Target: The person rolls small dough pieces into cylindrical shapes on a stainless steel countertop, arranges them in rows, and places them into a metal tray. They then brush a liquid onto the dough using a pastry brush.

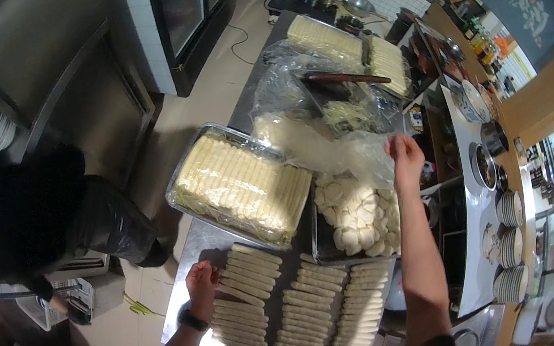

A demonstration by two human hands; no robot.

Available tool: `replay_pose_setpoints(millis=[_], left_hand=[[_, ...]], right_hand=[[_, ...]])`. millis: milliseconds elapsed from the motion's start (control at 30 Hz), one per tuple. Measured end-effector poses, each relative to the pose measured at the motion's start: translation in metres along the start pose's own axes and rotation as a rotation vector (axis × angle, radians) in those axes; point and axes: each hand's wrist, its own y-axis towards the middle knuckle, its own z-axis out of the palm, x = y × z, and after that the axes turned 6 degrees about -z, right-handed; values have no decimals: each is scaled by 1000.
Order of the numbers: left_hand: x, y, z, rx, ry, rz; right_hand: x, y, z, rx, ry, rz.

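My right hand [405, 152] grips the edge of a clear plastic sheet [370, 154], raised over a metal tray [317, 246] of round white dough pieces [353, 215]. My left hand [203, 280], with a dark watch at its wrist, is beside rows of thin dough sticks [254, 267] on the steel table [186, 254]; whether its fingertips touch a stick I cannot tell. More dough-stick rows [306, 316] lie near my body. Left of the dough pieces, a second metal tray [196, 216] holds closely packed dough sticks [240, 184] under clear plastic film.
Farther along stand two trays of dough sticks [323, 36] and a dark tray with shredded food [349, 114], a wooden rolling pin [349, 78] across it. At the left, a person in dark clothing [68, 208] is bent near a white basket [53, 315]. Stacked plates [512, 246] line the right counter.
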Motion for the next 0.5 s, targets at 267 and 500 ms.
replay_pose_setpoints(millis=[267,500], left_hand=[[-4,-4,-41,-163,8,-95],[14,3,-55,-115,29,-53]], right_hand=[[-107,116,64,871,-1251,179],[-50,89,90,1067,-1039,218]])
